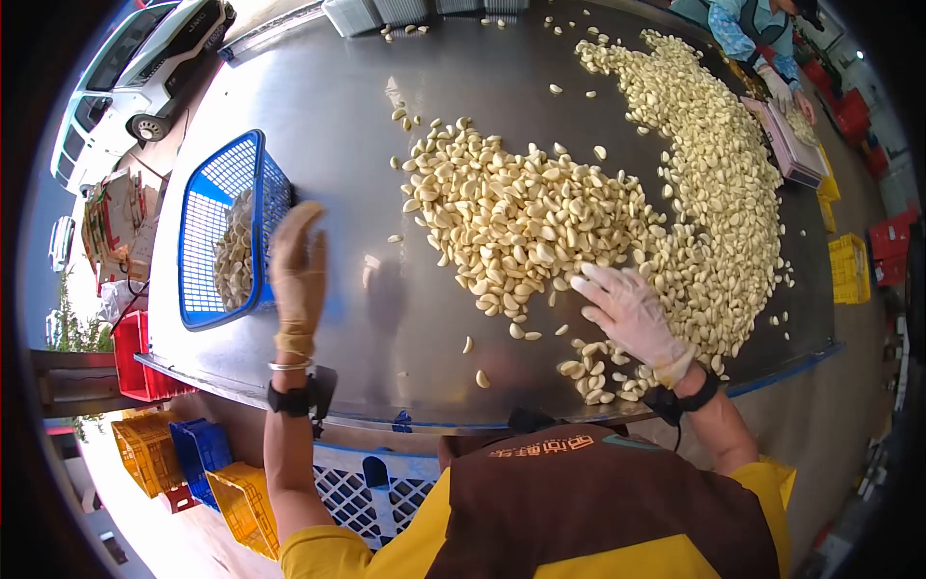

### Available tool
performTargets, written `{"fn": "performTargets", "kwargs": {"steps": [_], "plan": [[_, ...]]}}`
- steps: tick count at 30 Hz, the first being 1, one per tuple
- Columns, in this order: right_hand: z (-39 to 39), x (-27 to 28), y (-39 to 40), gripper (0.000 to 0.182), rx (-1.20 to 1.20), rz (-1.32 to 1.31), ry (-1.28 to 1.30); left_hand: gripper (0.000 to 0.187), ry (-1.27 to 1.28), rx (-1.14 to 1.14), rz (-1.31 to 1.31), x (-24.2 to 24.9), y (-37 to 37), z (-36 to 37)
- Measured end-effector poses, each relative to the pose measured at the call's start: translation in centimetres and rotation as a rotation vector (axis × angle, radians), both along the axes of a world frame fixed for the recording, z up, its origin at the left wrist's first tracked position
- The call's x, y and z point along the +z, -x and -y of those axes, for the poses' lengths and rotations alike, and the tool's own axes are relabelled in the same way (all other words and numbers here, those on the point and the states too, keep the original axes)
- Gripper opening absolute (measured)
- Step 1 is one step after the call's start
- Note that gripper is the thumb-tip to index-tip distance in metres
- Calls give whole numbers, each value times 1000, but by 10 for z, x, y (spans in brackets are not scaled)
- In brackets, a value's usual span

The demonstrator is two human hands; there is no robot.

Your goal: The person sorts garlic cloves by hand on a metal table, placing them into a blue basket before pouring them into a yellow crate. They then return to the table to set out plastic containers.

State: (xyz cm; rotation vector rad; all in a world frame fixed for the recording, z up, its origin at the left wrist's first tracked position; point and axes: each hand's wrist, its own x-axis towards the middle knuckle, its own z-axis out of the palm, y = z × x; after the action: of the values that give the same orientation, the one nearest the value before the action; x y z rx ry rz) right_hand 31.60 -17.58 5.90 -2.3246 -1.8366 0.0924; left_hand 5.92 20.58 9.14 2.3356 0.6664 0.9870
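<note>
Peeled garlic cloves [540, 217] lie from twelve to four o'clock, the right hand [627, 314] among them, fingers parted, gripping nothing visible; the left hand [299, 275], nearly straight-fingered, empty, beside a blue basket [258, 212] near nine.

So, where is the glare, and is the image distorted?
In the head view, the metal table looks bowed and the image corners are black; also in the head view, glare whitens the table's left end around the blue basket, while the pale cloves look fairly sharp.
</note>
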Motion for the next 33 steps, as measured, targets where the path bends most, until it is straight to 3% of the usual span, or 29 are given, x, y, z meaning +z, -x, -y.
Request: {"fn": "performTargets", "kwargs": {"steps": [1,2,7,10,13,17,19,20,23,24,25,26,27,29,30,31,33], "plan": [[-19,-7,-4,44,-27,29,-53,27,-90,-143,-189,-8,-19,29],[-36,-17,-9,43,-29,48,-81,27,31,-268,-296,-24,-34,52],[-82,-35,-16,51,67,-20,-115,19,29,-380,-473,-83,-71,94],[-40,-50,-13,67,150,100,117,20,43,-390,-536,-98,-74,97],[17,-19,-13,62,64,-35,462,23,77,-364,-546,-100,-70,95],[56,7,-20,54,-9,-29,543,23,132,-290,-576,-103,-77,96],[39,0,-26,41,17,-140,148,23,160,-256,-551,-109,-83,100],[17,-1,-22,33,47,-73,26,22,192,-200,-525,-111,-85,103],[-59,-32,-10,46,137,232,-158,20,252,-165,-664,-91,-92,106],[-83,-33,-1,54,137,134,-99,20,236,-172,-663,-88,-93,102],[-102,-39,7,64,99,32,-69,19,497,-201,-535,-87,-90,95],[-112,-42,16,69,90,120,20,19,760,-221,-398,-86,-86,89],[-116,-45,27,75,88,208,110,19,758,-211,-393,-77,-83,86],[-97,-39,40,80,263,11,231,21,1408,-252,192,-52,-71,81],[-78,-40,42,81,313,-63,335,23,1603,-417,435,-55,-60,76],[-50,-8,47,82,396,-60,625,23,1600,-381,492,-55,-48,78],[-20,-2,30,68,500,-222,694,26,1891,-420,731,-47,-54,95]]}}
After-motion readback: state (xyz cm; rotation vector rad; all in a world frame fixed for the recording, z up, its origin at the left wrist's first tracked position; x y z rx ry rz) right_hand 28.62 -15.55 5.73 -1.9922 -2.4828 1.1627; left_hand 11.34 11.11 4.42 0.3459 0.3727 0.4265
